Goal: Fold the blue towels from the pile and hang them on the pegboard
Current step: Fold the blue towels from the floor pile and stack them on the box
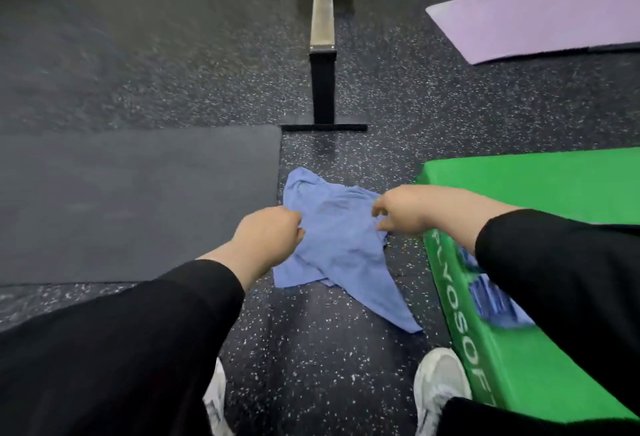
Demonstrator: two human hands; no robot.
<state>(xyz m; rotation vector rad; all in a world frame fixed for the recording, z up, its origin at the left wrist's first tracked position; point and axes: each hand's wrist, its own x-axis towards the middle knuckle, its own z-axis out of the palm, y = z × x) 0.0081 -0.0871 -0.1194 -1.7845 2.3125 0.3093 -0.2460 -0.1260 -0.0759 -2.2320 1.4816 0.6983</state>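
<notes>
Blue towel (pixel 341 245): crumpled on the speckled gym floor (pixel 398 106), between the dark mat (pixel 138 203) and the green plyo box (pixel 540 189); one long corner trails toward the white shoes (pixel 440 383).
Left hand (pixel 268 233): fingers curled tight on the towel's left edge, cloth bunched in the fist.
Right hand (pixel 403 208): at the towel's right edge, thumb and fingers drawn together in a pinch; looks like it has cloth, though the contact point is partly hidden.
Second blue cloth (pixel 498 300): blurred blue patch on the box top, under the right sleeve; probably more towels, hard to say.
Pegboard: not in view.
Handling, my read: light, limp, thin terry-type cloth; no stiffness, so it will sag and fold on itself wherever unsupported. Not slippery, not fragile.
Where to hold: two adjacent corners or the ends of one hem, hands well apart, so it hangs flat when lifted. Present grips sit mid-edge in the bunch; likely need sliding out to the corners.
Stage: first towel taken up for spreading; no fold made yet.
Other: rowing machine rail (pixel 322 16) ahead, lilac mat (pixel 540 23) far right.
</notes>
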